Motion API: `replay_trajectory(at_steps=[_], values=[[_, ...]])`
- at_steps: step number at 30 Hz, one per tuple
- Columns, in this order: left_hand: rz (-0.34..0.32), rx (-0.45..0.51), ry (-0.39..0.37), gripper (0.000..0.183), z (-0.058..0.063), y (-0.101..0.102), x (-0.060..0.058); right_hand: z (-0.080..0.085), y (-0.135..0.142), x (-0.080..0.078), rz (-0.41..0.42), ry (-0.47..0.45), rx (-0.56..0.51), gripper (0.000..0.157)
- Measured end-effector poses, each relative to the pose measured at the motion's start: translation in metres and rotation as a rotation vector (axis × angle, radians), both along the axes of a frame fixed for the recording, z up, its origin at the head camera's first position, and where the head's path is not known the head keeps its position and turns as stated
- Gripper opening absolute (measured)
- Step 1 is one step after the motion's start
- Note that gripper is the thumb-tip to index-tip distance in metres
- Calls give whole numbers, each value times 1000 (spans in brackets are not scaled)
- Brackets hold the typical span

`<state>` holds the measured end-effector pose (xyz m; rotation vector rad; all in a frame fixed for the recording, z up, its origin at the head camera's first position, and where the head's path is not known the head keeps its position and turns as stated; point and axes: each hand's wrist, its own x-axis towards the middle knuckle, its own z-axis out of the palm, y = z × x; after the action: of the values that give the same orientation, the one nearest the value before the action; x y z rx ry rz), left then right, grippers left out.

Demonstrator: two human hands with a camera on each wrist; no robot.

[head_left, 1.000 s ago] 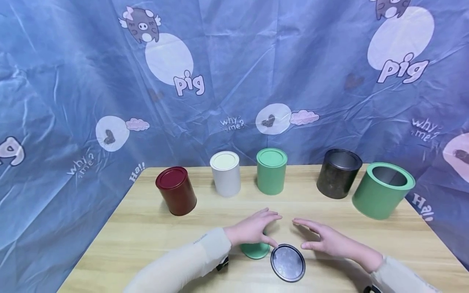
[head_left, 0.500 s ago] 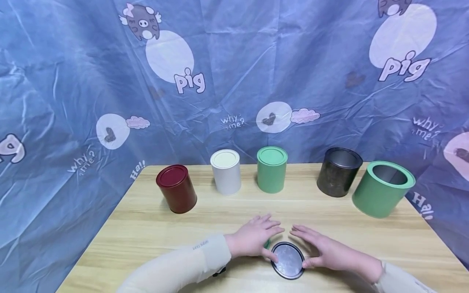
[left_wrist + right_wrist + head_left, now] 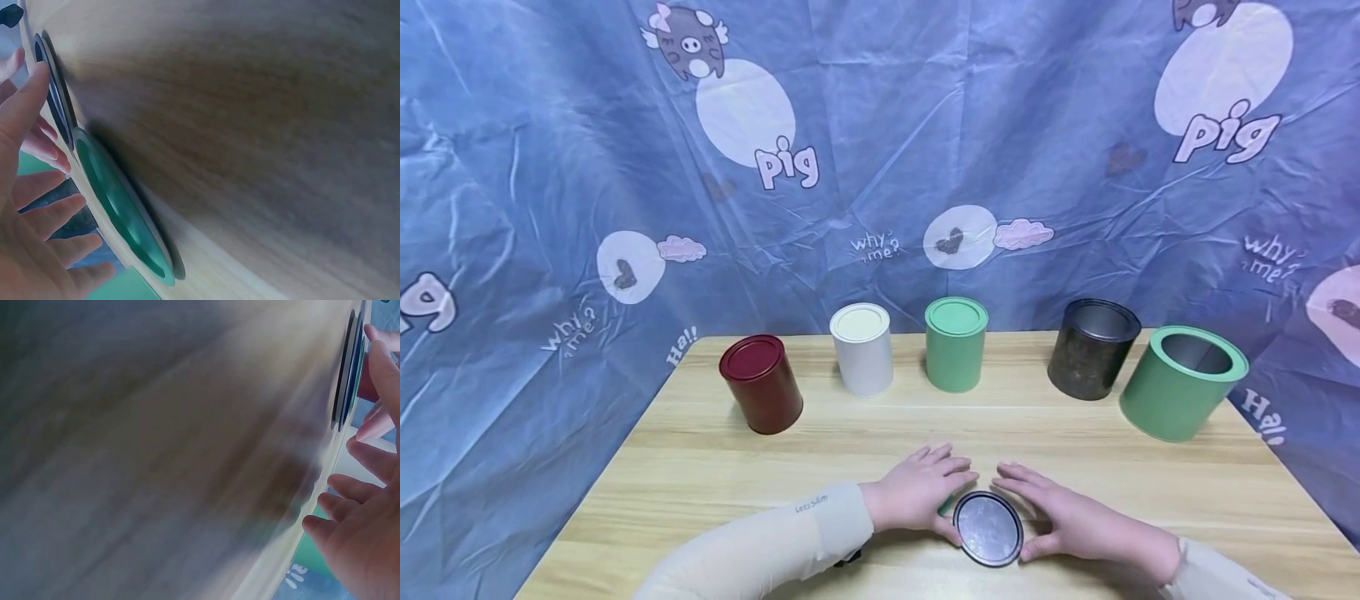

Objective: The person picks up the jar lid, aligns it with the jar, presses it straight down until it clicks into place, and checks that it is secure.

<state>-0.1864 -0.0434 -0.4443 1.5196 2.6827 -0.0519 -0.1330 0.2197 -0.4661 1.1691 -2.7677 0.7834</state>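
A black round lid point(image 3: 988, 528) lies flat on the wooden table point(image 3: 715, 467) near its front edge. My left hand point(image 3: 921, 492) lies with straight fingers over a green lid point(image 3: 945, 504), hiding most of it, and its thumb touches the black lid's left rim. My right hand point(image 3: 1063, 518) rests beside the black lid with its thumb at the right rim and its fingers stretched past the far side. The left wrist view shows the green lid point(image 3: 122, 212) and the black lid point(image 3: 53, 94) edge-on under the left hand's spread fingers point(image 3: 44, 215). In the right wrist view the black lid point(image 3: 347, 369) lies by the right hand's fingers point(image 3: 350, 506).
Along the table's far side stand a dark red can point(image 3: 761, 383), a white can point(image 3: 862, 350) and a green can point(image 3: 956, 344), all lidded. To their right are an open black can point(image 3: 1093, 348) and a larger open green can point(image 3: 1183, 382). A blue printed cloth point(image 3: 550, 208) hangs behind.
Both hands have come down and closed in on the black lid from either side. The left hand now covers most of the green lid. The cans have not moved.
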Motion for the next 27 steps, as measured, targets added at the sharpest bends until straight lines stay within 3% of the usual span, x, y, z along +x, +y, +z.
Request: replay_trajectory(at_steps=[15, 27], values=[[-25, -38, 29, 85, -4, 1, 1, -4, -2, -1, 25, -29, 13, 81], [-20, -28, -5, 78, -1, 0, 3, -3, -4, -2, -8, -61, 16, 75]])
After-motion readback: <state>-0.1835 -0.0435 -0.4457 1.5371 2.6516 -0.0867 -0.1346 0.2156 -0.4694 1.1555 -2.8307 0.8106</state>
